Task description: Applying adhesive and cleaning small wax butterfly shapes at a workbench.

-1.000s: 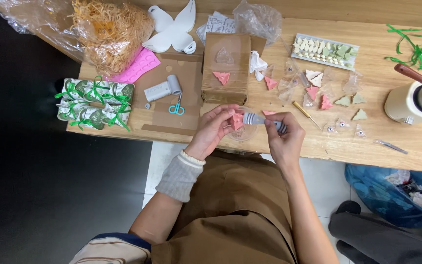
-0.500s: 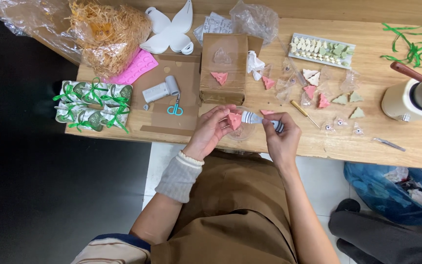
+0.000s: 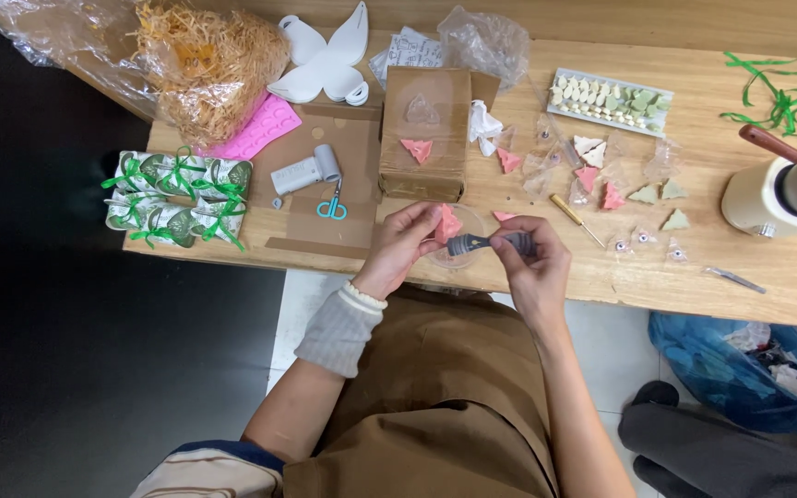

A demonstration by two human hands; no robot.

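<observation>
Head view: left hand pinches a pink piece; right hand, just beside it, grips a grey tool against that piece.

On the wooden table a bag of straw-coloured filling lies at the far left corner, beside a white butterfly-shaped piece and a pink mould. Small scissors with blue handles lie on brown cardboard, near a cardboard box. At the left edge are wrapped packets with green ribbons, and loose green ribbon lies at the far right.
</observation>
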